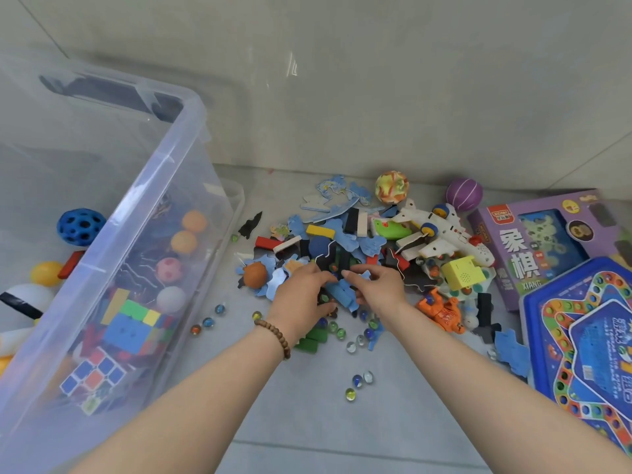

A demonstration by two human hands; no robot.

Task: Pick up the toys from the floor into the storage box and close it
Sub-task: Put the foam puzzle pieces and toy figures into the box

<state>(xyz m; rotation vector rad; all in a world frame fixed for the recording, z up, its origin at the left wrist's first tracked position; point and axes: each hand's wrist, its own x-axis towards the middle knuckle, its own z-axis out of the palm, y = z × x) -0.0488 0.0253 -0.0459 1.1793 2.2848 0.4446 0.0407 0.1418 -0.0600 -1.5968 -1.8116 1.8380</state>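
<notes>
A clear plastic storage box (184, 155) stands open at the left, holding balls, cube puzzles and blocks. On the floor lies a pile of toys (345, 244): blue puzzle pieces, coloured blocks and marbles. My left hand (301, 295), with a bead bracelet on the wrist, and my right hand (379, 285) are side by side in the pile. Their curled fingers close around blue puzzle pieces (342, 292) between them. A white toy plane (444, 234) and a yellow box toy (463, 276) lie at the pile's right.
A purple chess game box (533, 241) and a blue board game tray (588, 336) lie at the right. Two balls (391, 186) rest by the wall. Loose marbles (357, 383) are scattered on the tiles. The wall runs close behind the pile.
</notes>
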